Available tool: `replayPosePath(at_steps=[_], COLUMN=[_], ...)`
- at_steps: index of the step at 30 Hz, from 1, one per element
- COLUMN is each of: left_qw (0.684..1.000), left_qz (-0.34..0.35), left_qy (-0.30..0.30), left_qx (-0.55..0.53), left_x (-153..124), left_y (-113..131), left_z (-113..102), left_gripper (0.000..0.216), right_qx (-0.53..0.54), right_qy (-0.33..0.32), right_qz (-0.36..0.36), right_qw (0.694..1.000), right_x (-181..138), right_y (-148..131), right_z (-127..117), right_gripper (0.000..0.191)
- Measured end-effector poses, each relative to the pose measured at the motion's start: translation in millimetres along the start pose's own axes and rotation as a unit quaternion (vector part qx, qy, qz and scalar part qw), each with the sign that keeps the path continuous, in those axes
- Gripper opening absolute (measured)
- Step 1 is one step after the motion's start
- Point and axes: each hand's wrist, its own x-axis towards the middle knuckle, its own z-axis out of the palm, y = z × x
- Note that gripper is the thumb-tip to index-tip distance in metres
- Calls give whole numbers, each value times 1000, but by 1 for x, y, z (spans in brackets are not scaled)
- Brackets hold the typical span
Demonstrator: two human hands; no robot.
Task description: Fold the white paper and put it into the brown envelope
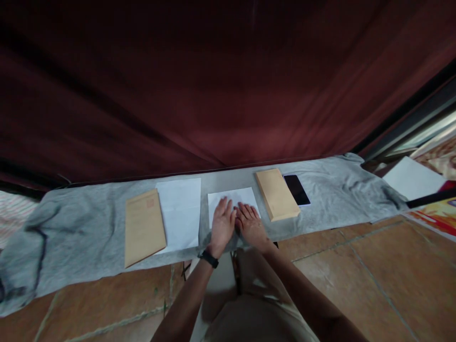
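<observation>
A white sheet of paper [233, 194], smaller than the one to its left, lies in front of me on the grey cloth. My left hand [222, 222] rests flat on its left half, fingers stretched forward. Beside it my right hand [250, 223] lies flat too, its fingers on the paper's right part; the two hands almost meet. To the right is a stack of brown envelopes [278, 194]. On the left a larger white sheet [181, 213] is partly covered by a brown envelope [144, 228] with a small reddish mark.
The grey cloth [81, 232] covers a long narrow surface. A phone [297, 189] with a dark screen lies against the envelope stack. Behind hangs a dark red curtain [228, 95]. Brown tiles [392, 266] form the floor, and a white sheet [413, 178] sits at far right.
</observation>
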Motion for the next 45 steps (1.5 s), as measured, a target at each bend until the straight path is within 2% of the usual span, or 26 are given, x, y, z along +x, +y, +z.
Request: replayPosePath(at_steps=[3, 5, 12, 19, 24, 32, 35, 38, 42, 45], left_qw=[997, 995, 993, 992, 988, 982, 978, 976, 974, 973], left_qz=[38, 41, 57, 47, 60, 108, 127, 136, 138, 140], left_qy=[-63, -80, -81, -85, -94, -94, -91, -82, -76, -76], left_qx=[10, 32, 66, 76, 104, 123, 139, 150, 163, 170], left_x=[11, 18, 32, 40, 20, -44, -59, -64, -62, -61], left_y=[8, 7, -13, -18, -17, -12, -9, -6, -6, -6], left_z=[22, 28, 24, 27, 20, 0, -6, -9, -11, -10], left_gripper=[53, 57, 58, 57, 56, 52, 51, 49, 47, 46], right_qx=[-9, -8, 5, 5, 6, 1, 4, 27, 71, 73], right_qy=[-7, -5, 6, 12, 27, 28, 34, 24, -20, -30], right_qz=[-5, -7, 7, 41, 60, 58, 56, 17, -92, -107], right_qw=[1000, 1000, 1000, 999, 998, 998, 998, 999, 993, 991], right_x=[0, 1, 2, 2, 1, 0, 0, 1, 8, 19], right_y=[1, 1, -1, -2, -2, -2, -1, 0, 5, 11], right_z=[1, 0, -3, -3, -2, 0, -2, -5, -8, -7], right_gripper=[54, 55, 49, 50, 48, 51, 49, 45, 42, 43])
